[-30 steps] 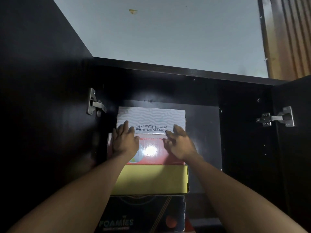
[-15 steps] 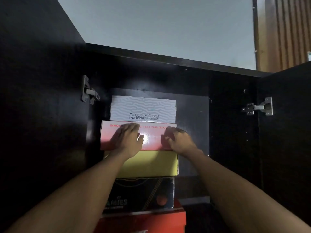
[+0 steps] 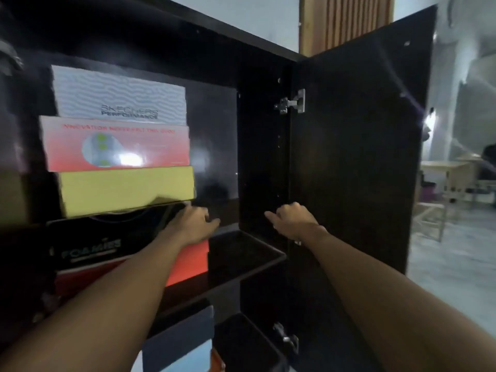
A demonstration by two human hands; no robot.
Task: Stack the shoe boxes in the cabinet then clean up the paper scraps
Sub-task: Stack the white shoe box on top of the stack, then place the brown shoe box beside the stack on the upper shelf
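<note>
Several shoe boxes stand stacked at the left of the dark cabinet (image 3: 263, 146): a white Skechers box (image 3: 118, 95) on top, then a pink box (image 3: 115, 146), a yellow box (image 3: 126, 189), a black Foamies box (image 3: 88, 245) and a red box (image 3: 188, 261) at the bottom. My left hand (image 3: 193, 224) hovers by the right end of the black box, under the yellow box's corner, fingers relaxed; the blur hides whether it touches. My right hand (image 3: 292, 221) hangs in the air in front of the cabinet's right wall, loosely curled and holding nothing.
The shelf (image 3: 247, 253) has bare room right of the stack. The right cabinet door (image 3: 362, 130) stands wide open on its hinge (image 3: 292, 102). A dark blue box (image 3: 179, 336) sits on the shelf below. Wooden furniture (image 3: 442, 173) stands in the room beyond.
Both hands came off the front of the pink box and dropped lower, apart from each other. My view swung right and down, bringing the open door and lower shelf into sight.
</note>
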